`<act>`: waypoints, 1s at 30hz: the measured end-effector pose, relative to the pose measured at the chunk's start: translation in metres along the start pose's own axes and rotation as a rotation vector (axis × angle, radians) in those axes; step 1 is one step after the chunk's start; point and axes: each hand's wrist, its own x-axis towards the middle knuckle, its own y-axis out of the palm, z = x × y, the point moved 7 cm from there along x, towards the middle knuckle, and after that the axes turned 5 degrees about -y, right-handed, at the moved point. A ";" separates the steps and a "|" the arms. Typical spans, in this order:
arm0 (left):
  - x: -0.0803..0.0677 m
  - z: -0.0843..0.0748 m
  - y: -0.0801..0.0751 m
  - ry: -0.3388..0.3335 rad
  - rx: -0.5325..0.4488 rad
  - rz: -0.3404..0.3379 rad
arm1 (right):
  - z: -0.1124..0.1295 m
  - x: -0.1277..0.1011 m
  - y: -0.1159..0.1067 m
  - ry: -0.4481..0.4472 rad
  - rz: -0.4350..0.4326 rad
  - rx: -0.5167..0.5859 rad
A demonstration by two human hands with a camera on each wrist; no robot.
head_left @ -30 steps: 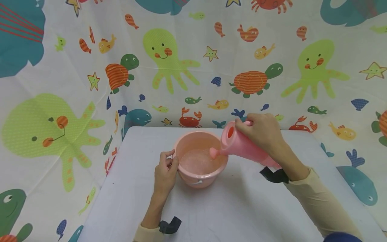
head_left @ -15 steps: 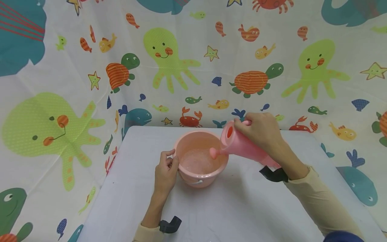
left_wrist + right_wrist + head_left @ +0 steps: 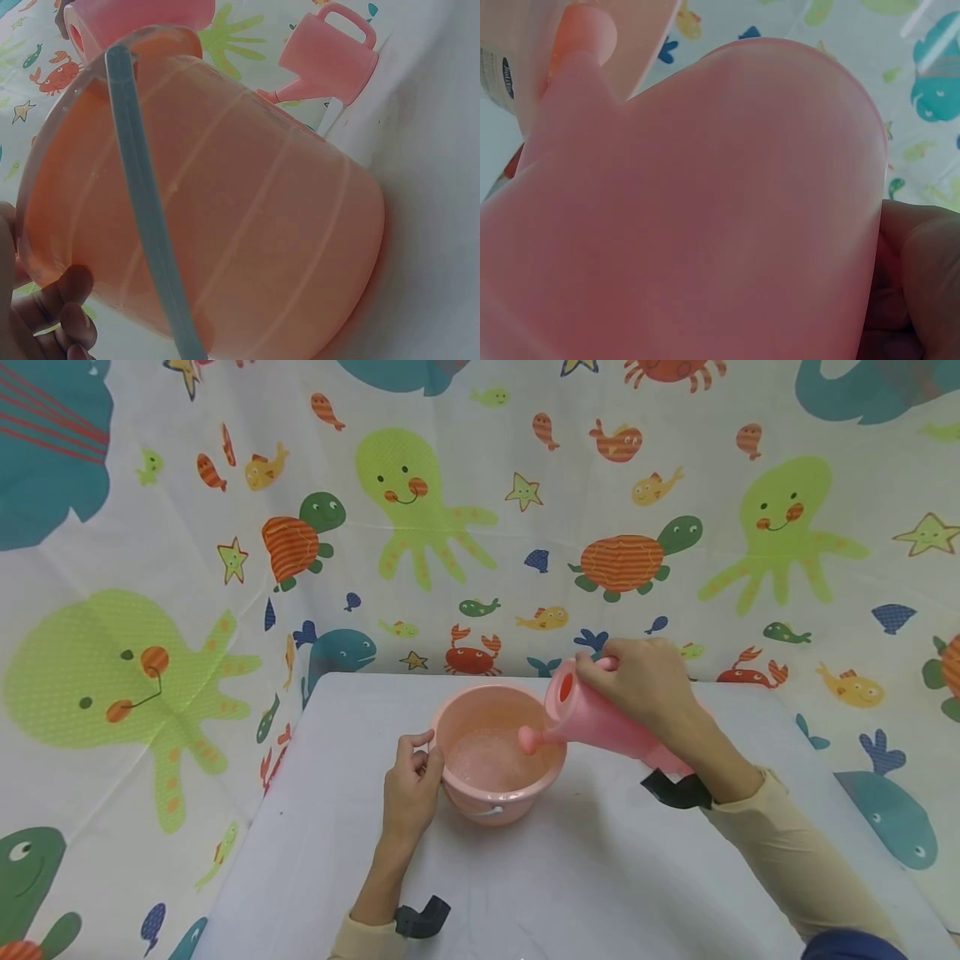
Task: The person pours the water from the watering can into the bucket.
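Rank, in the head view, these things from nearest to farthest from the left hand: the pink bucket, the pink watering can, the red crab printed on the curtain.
From the left hand:
1. Pink bucket, touching it, just to its right.
2. Pink watering can, farther right, tilted over the bucket.
3. Red crab, on the curtain behind the table.

In the right wrist view the pink watering can (image 3: 705, 210) fills the frame, cut off at its edges, hiding the right hand (image 3: 915, 292) except a few blurred fingers.
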 end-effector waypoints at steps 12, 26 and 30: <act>-0.001 0.000 0.000 -0.002 0.009 -0.008 | 0.003 0.003 0.001 -0.012 0.005 -0.018; -0.002 -0.002 0.000 -0.007 0.011 0.000 | 0.008 0.005 0.002 -0.008 0.052 -0.014; -0.002 -0.002 0.000 -0.009 0.011 -0.001 | 0.009 0.005 0.002 -0.020 0.050 -0.023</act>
